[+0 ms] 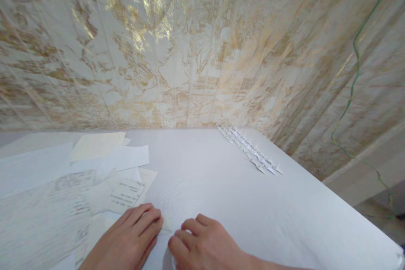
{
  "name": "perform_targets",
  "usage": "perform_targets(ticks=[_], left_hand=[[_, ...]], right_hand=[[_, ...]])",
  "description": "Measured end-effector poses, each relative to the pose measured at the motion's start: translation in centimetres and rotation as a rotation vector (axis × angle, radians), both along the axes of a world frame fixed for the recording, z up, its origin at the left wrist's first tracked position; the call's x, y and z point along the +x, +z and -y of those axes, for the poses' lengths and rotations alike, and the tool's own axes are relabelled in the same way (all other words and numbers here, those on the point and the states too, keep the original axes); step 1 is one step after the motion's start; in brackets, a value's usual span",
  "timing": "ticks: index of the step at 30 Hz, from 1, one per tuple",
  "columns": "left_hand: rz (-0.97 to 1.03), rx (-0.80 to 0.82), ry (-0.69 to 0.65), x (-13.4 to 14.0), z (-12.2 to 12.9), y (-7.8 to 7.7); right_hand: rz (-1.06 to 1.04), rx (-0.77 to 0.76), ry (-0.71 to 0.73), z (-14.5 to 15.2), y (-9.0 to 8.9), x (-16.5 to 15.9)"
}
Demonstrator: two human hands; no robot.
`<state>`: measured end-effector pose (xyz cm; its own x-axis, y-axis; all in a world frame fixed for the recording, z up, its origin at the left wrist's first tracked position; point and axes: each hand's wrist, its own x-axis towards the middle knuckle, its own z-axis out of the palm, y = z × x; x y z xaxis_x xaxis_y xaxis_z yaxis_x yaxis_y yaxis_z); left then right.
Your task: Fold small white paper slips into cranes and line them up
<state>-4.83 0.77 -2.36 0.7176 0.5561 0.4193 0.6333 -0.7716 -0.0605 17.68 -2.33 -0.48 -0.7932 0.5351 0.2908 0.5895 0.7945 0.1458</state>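
A small pale folded paper piece [165,224] lay flat on the white table [221,185] at the near edge, between both hands; its long axis could not be determined, being mostly covered. The left hand [131,236] lay palm-down, fingers extended, pressing it. The right hand [205,242] rested knuckles-up, fingers curled, fingertips touching the piece; neither hand clasped anything.

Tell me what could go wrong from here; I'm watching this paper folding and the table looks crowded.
1. The small paper piece is pressed flat between the left hand and the right hand; it is white on a white table, so a skewed crease could be hard to notice.
2. The loose sheets lie right beside the left hand and could be pushed or creased.
3. The rows of folded pieces sit near the table's far edge; a nudge might scatter them.
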Motion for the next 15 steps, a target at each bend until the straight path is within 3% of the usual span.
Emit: perform_targets(ticks=[5,15], left_hand=[[0.035,0.034,0.077,0.7,0.5,-0.2],[0.18,0.001,-0.067,0.5,-0.9,0.8]], right_hand=[[-0.121,-0.196,-0.07,-1.9,1.2,0.1],[-0.34,-0.391,-0.127,-2.9,0.4,0.0]])
